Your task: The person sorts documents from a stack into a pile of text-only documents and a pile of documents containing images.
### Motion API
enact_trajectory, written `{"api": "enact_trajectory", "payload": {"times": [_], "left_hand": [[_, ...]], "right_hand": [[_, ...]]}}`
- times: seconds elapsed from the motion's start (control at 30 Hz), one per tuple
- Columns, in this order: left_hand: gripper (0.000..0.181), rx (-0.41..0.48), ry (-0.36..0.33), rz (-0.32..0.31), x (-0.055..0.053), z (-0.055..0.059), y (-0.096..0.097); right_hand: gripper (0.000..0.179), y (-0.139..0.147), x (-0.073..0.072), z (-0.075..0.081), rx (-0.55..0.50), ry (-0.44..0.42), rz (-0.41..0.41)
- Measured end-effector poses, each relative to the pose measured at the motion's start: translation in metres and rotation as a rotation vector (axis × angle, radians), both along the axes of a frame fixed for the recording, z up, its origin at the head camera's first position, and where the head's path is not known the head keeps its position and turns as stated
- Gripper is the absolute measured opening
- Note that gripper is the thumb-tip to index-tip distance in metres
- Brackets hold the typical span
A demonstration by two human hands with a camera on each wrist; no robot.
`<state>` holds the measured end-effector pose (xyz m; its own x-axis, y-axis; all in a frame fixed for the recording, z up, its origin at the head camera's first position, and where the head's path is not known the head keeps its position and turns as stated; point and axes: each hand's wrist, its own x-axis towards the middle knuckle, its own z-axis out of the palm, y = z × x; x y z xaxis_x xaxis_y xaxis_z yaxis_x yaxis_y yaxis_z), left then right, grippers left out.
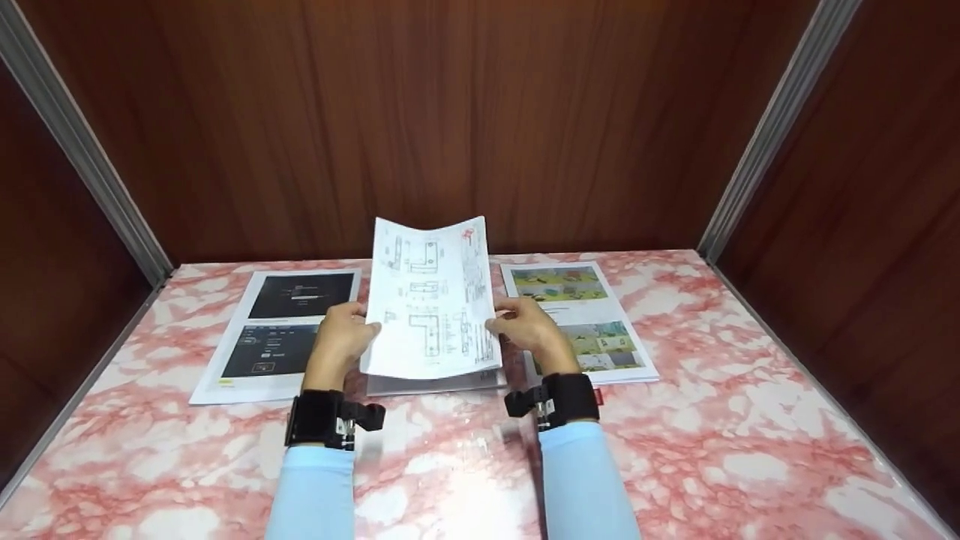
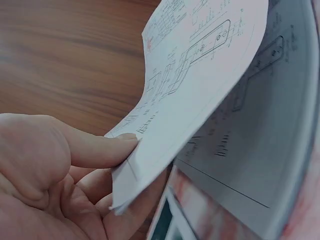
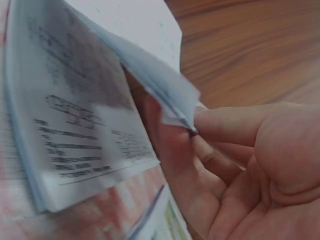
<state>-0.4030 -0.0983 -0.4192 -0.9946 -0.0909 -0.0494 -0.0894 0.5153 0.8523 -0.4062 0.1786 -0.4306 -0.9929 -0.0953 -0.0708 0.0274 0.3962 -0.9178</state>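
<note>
A few sheets of paper (image 1: 431, 300) printed with technical drawings are lifted above the table, bowed between both hands. My left hand (image 1: 346, 334) pinches their left edge, thumb on top and fingers beneath, as the left wrist view shows on the drawing sheets (image 2: 165, 115). At the opposite edge my right hand (image 1: 529, 330) pinches the sheets (image 3: 150, 75) between thumb and fingers. Below them lies a stack of similar drawing sheets (image 1: 439, 385), mostly hidden in the head view; its printed top page (image 3: 80, 130) shows in the right wrist view.
Left of the hands lie papers with dark printed panels (image 1: 281, 341). To the right are papers with colourful pictures (image 1: 585, 319). The red-and-white marbled table (image 1: 450, 472) is bounded by a brown wood-grain panel (image 1: 480, 120) at the back and by side panels with metal posts.
</note>
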Motion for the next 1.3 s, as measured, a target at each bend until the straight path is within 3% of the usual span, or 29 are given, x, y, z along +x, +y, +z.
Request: {"api": "enact_trajectory", "payload": {"times": [0.23,0.57,0.8,1.3], "left_hand": [[0.024,0.007,-0.007,-0.006,-0.004,-0.009,0.003],[0.022,-0.128,0.003,-0.015,-0.004,-0.013,0.003],[0.024,-0.15,-0.018,-0.032,-0.006,-0.019,0.001],[0.026,-0.102,-0.061,-0.061,-0.007,-0.029,0.0]], "right_hand": [[0.032,0.003,-0.004,-0.011,0.012,-0.009,-0.047],[0.038,0.005,-0.004,-0.021,-0.003,-0.12,-0.059],[0.039,0.005,-0.006,-0.026,-0.018,-0.152,-0.05],[0.036,0.003,-0.005,-0.036,-0.216,-0.233,-0.061]]}}
